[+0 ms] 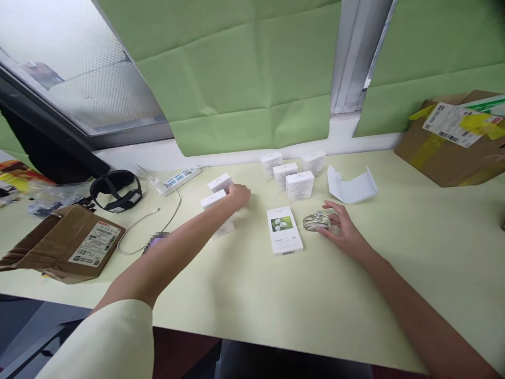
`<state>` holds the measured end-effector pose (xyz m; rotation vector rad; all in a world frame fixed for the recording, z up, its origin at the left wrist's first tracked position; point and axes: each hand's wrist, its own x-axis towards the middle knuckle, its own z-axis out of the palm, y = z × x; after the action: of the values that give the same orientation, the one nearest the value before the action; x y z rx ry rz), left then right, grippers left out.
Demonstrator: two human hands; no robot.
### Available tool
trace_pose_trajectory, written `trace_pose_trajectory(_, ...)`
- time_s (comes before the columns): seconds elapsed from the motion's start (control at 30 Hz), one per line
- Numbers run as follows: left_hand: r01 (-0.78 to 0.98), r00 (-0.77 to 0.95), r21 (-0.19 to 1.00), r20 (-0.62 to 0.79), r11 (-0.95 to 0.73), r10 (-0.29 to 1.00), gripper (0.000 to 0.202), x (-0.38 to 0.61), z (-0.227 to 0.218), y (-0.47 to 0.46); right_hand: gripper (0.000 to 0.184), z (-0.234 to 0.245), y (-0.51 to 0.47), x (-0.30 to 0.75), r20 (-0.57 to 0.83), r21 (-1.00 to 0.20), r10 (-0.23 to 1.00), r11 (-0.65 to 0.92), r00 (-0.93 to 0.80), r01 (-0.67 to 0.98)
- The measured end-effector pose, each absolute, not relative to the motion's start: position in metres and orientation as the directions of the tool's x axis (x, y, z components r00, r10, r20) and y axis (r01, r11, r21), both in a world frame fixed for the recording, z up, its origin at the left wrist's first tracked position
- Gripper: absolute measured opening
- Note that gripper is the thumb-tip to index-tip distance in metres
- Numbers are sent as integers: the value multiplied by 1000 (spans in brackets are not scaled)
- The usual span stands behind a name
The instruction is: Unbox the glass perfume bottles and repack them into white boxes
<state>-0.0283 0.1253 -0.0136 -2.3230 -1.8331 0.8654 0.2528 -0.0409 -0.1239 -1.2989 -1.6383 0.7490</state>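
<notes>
The table (252,305) is being viewed from above its near edge by the head-worn camera, aimed forward and down, towards the green sheet (252,73). The left hand (239,197) and right hand (342,227) are being seen from behind, fairly near.

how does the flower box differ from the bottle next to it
The flower box is white with a printed flower picture; the bottle is see-through with a silvery top. The flower box is a flat rectangle, while the bottle has a rounded outline. No hand is on the flower box, whereas the right hand has its fingers at the bottle.
</notes>
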Motion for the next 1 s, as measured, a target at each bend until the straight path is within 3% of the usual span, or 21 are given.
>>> trace_pose_trajectory(0.2, 907, 218, -273, -349, -322, 911, 25, -30, -7, 124, 63, -127, -40, 253, 302, -855, 951, 301, -65, 423)
trace_pose_trajectory(0.33, 892, 402, -103, -263, -439, 877, 29, -19, 23, 108, 64, -127, -40, 249, 317, -850, 945, 318, -74, 420)
trace_pose_trajectory(0.4, 838, 545, 114, -160, -533, 823, 36, -10, 34, 91, 68, -126, -41, 248, 316, -855, 946, 316, -71, 410)
trace_pose_trajectory(0.47, 639, 668, 489, 32, -594, 744, 38, 2, 36, 70, 73, -123, -42, 246, 308, -864, 949, 308, -66, 398)
trace_pose_trajectory(0.5, 524, 685, 610, 113, -594, 720, 38, 8, 35, 59, 74, -121, -42, 246, 306, -868, 950, 306, -65, 392)
trace_pose_trajectory(0.57, 363, 689, 725, 214, -586, 692, 35, 21, 28, 41, 70, -120, -42, 246, 308, -872, 949, 311, -71, 378)
trace_pose_trajectory(0.77, 316, 746, 765, 165, -561, 645, 39, 44, 9, 23, 66, -124, -40, 248, 353, -856, 931, 362, -93, 370)
trace_pose_trajectory(1.0, 352, 764, 754, 111, -555, 635, 41, 47, 4, 18, 69, -122, -42, 252, 455, -710, 872, 478, -181, 517)
